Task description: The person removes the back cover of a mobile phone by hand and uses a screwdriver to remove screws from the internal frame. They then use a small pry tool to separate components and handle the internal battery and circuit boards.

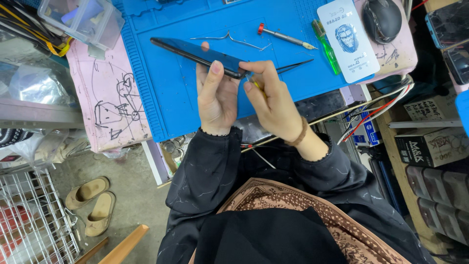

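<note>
Gripping the near end of a dark smartphone (195, 51), the left hand (215, 95) has its fingers wrapped around the edge, index finger stretched along the side and thumb tip showing over the far edge. The phone is held edge-up above the blue repair mat (161, 98), slanting from far left to the hands near the middle of the scene. The right hand (273, 100) is pinched shut on a thin yellow-handled tool (257, 87), whose tip meets the phone's near end, just beside the left fingertips. A brown band (298, 133) circles the right wrist.

On the mat, far from the hands, lie bent metal tweezers (229, 39), a screwdriver with a red cap (283, 36), a green brush (326, 46) and black pointed tweezers (295, 66) just right of the phone's end. A white screen-protector packet (347, 39) rests at the mat's right edge, with a black computer mouse (381, 19) beyond it. A pink sheet with scribbled drawings (107, 93) lies left of the mat, and a clear plastic box (83, 19) sits at far left.
</note>
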